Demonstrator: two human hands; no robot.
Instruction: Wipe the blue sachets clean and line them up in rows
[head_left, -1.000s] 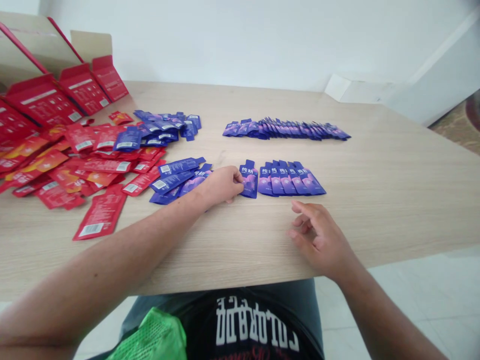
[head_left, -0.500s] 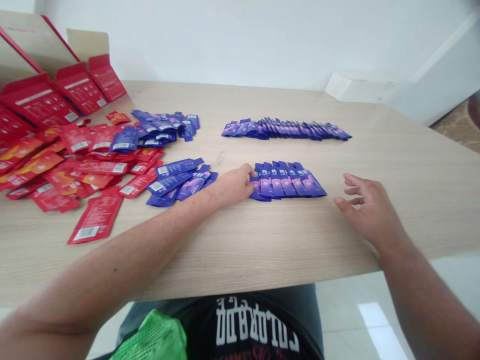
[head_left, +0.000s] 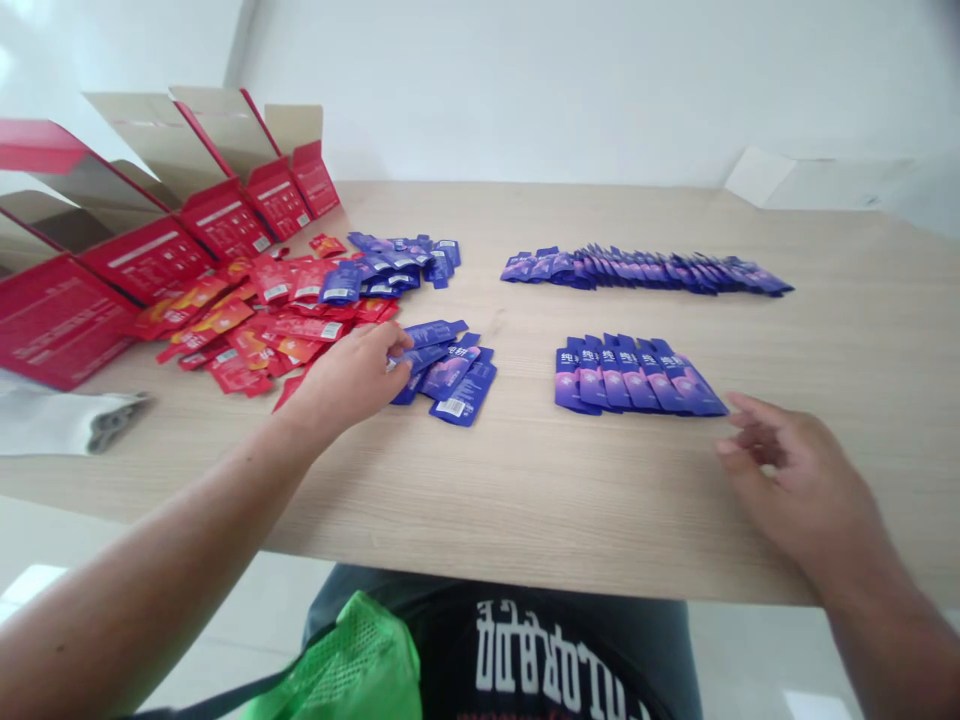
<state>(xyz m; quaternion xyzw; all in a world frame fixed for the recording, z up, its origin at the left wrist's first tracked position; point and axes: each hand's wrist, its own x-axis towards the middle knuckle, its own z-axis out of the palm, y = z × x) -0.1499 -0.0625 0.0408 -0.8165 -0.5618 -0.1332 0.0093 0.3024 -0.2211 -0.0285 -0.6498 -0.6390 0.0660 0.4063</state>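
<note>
My left hand [head_left: 356, 375] is at the left edge of a small loose pile of blue-purple sachets [head_left: 463, 392], thumb and fingers closed on the end of one blue sachet [head_left: 427, 333]. To the right, a short row of overlapping blue-purple sachets [head_left: 630, 375] lies fanned with printed fronts up. My right hand [head_left: 806, 480] hovers by the row's right end, its thumb and forefinger apart and nothing between them.
A long row of overlapping sachets [head_left: 645, 270] lies farther back. Behind my left hand are heaps of red sachets [head_left: 247, 335] and blue sachets [head_left: 394, 262]. Open red boxes [head_left: 225, 220] line the left. A white box [head_left: 817, 183] stands back right; a grey-white cloth [head_left: 60, 418] lies at left.
My left hand has left the short row and moved left to the loose sachet pile. My right hand stays near the row's right end. The view has shifted left.
</note>
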